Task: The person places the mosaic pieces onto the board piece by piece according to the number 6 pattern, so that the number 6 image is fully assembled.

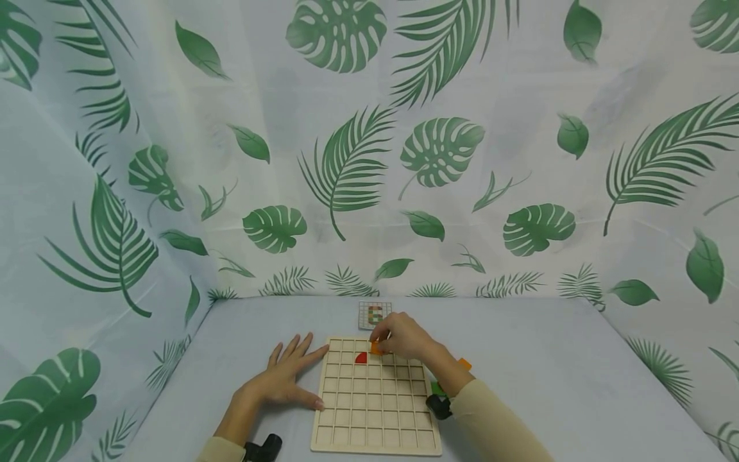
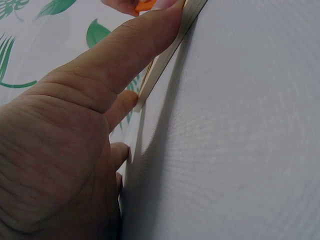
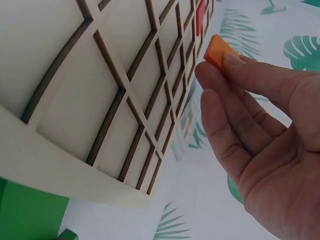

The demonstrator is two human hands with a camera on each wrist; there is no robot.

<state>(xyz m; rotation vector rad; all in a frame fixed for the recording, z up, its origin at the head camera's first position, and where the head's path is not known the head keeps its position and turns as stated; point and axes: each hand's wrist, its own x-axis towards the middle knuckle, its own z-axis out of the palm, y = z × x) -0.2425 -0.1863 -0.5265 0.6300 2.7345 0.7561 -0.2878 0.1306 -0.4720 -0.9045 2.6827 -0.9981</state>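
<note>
A wooden grid board [image 1: 358, 439] lies flat on the table. My right hand [image 1: 404, 335] is over its far edge and pinches an orange block [image 3: 218, 50] between thumb and fingertips. In the right wrist view the orange block is held off the board's surface. A red quarter-round piece [image 1: 361, 358] sits in a cell just left of the orange block. My left hand [image 1: 283, 377] lies spread at the board's left side; its thumb and a fingertip touch the edge. In the left wrist view the thumb [image 2: 125, 55] rests against the wooden rim.
Behind the board lies a small pattern card [image 1: 375, 315] with a coloured grid design. Right of the board, partly under my right forearm, are a green piece [image 1: 437, 389] and another orange piece [image 1: 464, 364]. A leaf-print cloth [image 1: 369, 256] hangs at the back and sides.
</note>
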